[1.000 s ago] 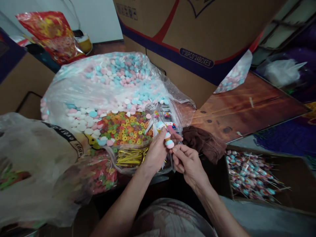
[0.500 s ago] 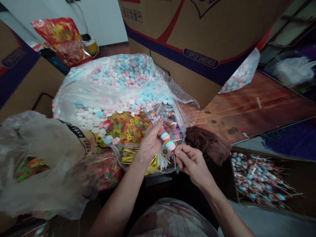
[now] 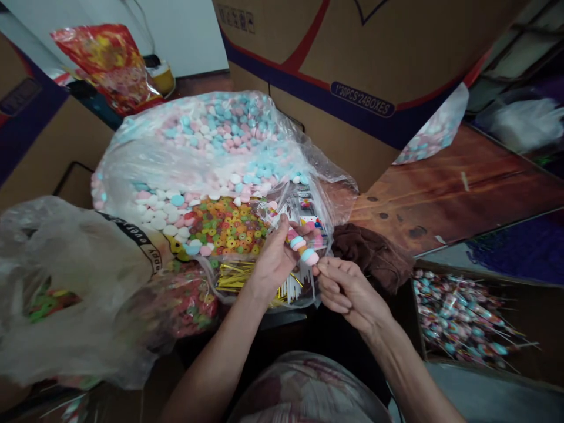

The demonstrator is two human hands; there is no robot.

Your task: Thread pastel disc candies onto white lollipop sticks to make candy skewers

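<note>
A candy skewer (image 3: 310,257) of pink, blue and white marshmallows with an orange piece between them hangs between my two hands. My right hand (image 3: 350,291) is closed, pinching the skewer's lower end, where the stick is mostly hidden by the fingertips. My left hand (image 3: 275,255) is closed around the upper end, with a clear printed wrapper (image 3: 269,211) at its thumb; how far the candy sits inside the wrapper I cannot tell. Under the hands lie white sticks (image 3: 291,289), gold twist ties (image 3: 233,276) and coloured gummy rings (image 3: 229,226).
Behind is a large clear bag of marshmallows (image 3: 145,155). A plastic bag (image 3: 88,341) with gummy rings lies left. At right, a box (image 3: 540,317) holds wrapped skewers (image 3: 462,317), near a brown cloth (image 3: 370,252). A big carton (image 3: 308,123) stands at the back.
The candy skewer and my right hand have shifted slightly right and up. The right hand's fingers are more stretched along the stick's end. My left hand stays nearly in place.
</note>
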